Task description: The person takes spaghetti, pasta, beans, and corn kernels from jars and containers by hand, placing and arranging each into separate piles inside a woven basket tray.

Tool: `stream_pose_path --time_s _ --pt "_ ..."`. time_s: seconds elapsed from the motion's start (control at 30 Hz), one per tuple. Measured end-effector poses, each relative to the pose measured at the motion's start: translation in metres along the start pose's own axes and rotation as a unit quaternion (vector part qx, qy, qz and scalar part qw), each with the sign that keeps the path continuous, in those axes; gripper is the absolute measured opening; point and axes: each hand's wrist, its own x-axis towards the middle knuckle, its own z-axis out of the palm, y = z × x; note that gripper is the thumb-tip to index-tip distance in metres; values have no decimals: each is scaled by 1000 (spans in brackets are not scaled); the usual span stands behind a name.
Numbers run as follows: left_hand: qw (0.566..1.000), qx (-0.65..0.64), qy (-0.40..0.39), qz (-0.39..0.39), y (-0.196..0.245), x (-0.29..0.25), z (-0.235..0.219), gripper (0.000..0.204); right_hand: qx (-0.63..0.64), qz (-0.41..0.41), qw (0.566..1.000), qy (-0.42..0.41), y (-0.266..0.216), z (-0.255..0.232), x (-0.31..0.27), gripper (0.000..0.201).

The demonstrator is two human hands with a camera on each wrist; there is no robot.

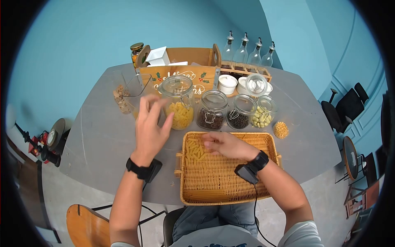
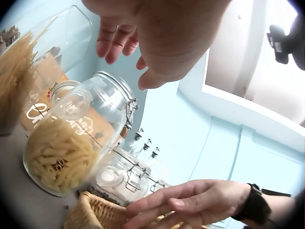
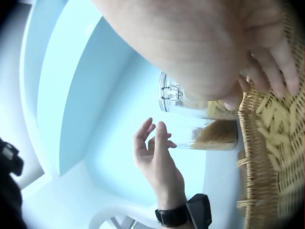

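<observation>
Hovering at centre left of the head view, the left hand [image 1: 150, 125] is held with fingers spread and nothing gripped, just beside the pasta jar [image 1: 179, 103], which stands upright with its lid swung open. The right hand [image 1: 224, 145] is laid in the wicker basket [image 1: 205, 193] at lower centre, its fingers extended over the loose pasta pieces [image 1: 196, 151]; whether any are pinched cannot be told.

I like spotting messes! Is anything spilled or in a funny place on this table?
Yes. A small heap of yellow kernels lies loose on the grey table, right of the wicker tray, outside any jar. Loose pasta pieces lie scattered in the tray, and brownish bits sit on the table near the far left.
</observation>
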Motion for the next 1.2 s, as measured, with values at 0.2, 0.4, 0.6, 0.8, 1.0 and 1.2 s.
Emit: stream_pose_path --time_s 0.2,0.4,0.6,0.8,1.0,1.2 --pt "951 -75 -292 -75 26 -40 -16 43 -183 6 983 25 -12 12 -28 59" --pt "896 -107 -412 -128 24 -69 -10 65 -207 -51 971 108 6 43 -1 60" --pt "891 -117 -416 -139 26 -68 -11 67 -160 -101 979 82 -4 47 16 52" --pt "880 -119 -424 -177 29 -64 -17 65 -135 -108 985 25 3 28 6 43" --pt "925 -39 -366 -95 38 -35 -7 59 -226 -216 920 235 -70 -56 16 16" --pt "962 -57 -266 20 38 -14 70 59 -469 -57 881 8 -49 -103 116 29"
